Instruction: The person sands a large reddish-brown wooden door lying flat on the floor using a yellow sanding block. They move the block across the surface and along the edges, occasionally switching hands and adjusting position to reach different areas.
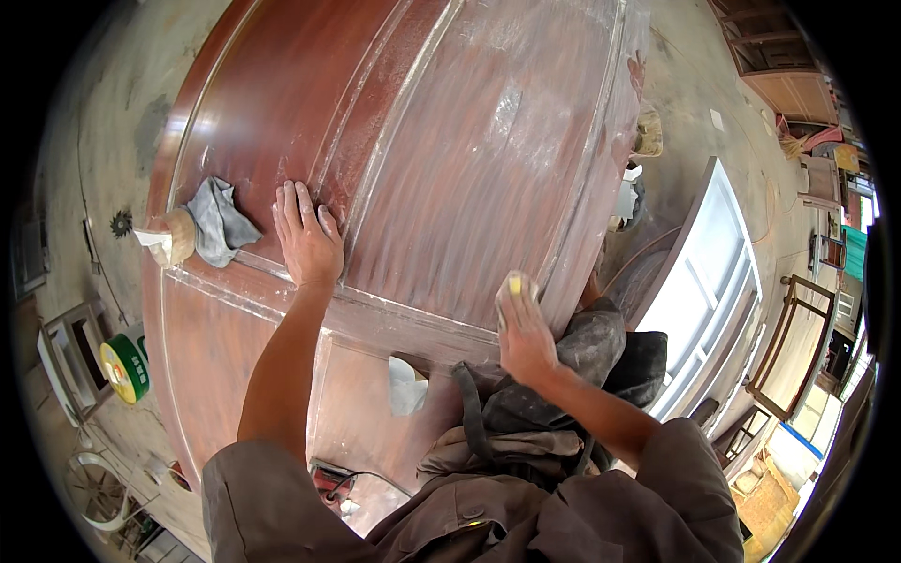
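Observation:
A large red-brown wooden panel [469, 188] with raised mouldings lies before me, its right part coated in pale dust. My left hand [308, 239] rests flat on the darker red part, fingers stretched out. Near the panel's right edge, my right hand [521, 324] presses down with fingers together. A small yellow patch shows at its fingertips; whatever is beneath the palm is hidden. Left of my left hand lies a crumpled grey sheet [221, 223], like sandpaper, beside a tan rounded piece [169, 239]. A pale grey scrap [407, 387] lies on the lower section.
A dark dusty bundle of cloth [601, 357] is by my right forearm. A white framed panel [709, 291] leans further right. A green and yellow bucket [125, 366] stands on the left. A red tool with a black cord [330, 480] sits close to me.

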A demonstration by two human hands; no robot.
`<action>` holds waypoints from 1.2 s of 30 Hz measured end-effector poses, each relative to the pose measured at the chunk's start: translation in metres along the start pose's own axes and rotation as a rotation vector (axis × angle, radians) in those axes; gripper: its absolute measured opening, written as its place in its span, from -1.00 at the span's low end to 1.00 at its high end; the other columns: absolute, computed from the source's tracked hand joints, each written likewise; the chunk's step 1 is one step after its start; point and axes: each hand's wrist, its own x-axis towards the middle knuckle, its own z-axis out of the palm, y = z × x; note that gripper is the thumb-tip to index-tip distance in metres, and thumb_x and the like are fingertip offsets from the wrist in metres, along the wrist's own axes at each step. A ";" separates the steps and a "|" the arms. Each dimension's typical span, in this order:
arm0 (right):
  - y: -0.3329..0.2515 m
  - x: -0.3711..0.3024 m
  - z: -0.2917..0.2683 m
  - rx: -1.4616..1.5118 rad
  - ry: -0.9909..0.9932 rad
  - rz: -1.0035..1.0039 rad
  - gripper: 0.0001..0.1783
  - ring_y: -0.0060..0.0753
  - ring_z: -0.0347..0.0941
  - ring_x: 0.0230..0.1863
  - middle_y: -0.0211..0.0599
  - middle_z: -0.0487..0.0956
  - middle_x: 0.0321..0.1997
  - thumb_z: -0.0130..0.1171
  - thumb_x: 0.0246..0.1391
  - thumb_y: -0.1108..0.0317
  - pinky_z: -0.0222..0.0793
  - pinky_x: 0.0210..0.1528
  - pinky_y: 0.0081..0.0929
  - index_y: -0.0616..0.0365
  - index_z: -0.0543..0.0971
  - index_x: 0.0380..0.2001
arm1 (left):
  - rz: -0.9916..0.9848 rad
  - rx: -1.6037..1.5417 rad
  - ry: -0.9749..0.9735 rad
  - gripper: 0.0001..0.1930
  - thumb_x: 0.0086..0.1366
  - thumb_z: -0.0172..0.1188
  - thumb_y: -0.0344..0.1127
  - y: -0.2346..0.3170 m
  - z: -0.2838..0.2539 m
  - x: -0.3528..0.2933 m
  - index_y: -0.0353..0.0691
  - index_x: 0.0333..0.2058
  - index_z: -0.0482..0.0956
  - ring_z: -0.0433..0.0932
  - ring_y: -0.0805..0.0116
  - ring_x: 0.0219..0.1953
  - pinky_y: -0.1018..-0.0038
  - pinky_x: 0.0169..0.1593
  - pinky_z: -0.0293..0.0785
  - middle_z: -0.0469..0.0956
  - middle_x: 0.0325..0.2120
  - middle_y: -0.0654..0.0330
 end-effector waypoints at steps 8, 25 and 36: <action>0.032 0.054 0.006 0.000 0.117 0.132 -0.28 0.44 -0.09 0.61 0.39 0.09 0.56 0.06 0.25 0.50 -0.08 0.63 0.09 0.58 0.14 0.41 | 0.005 0.006 -0.024 -0.42 0.51 -0.01 -0.29 -0.005 0.001 -0.004 -0.36 0.43 0.25 0.10 -0.08 0.53 0.00 0.57 0.03 0.22 0.45 -0.09; -0.042 -0.038 0.026 0.062 0.172 0.353 -0.24 0.58 -0.07 0.57 0.60 0.06 0.52 0.06 0.20 0.52 -0.14 0.61 0.23 0.66 0.10 0.40 | 0.063 0.009 0.034 -0.44 0.54 -0.03 -0.27 -0.004 0.004 -0.002 -0.39 0.42 0.27 0.15 -0.11 0.51 -0.01 0.54 0.08 0.25 0.43 -0.12; -0.083 -0.084 0.067 0.074 0.177 0.643 -0.18 0.61 -0.14 0.58 0.68 0.00 0.50 0.11 0.21 0.41 -0.19 0.62 0.22 0.72 0.07 0.39 | 0.122 0.046 0.037 -0.45 0.56 -0.05 -0.21 -0.023 0.012 -0.002 -0.40 0.40 0.29 0.19 -0.11 0.49 -0.02 0.53 0.09 0.26 0.42 -0.16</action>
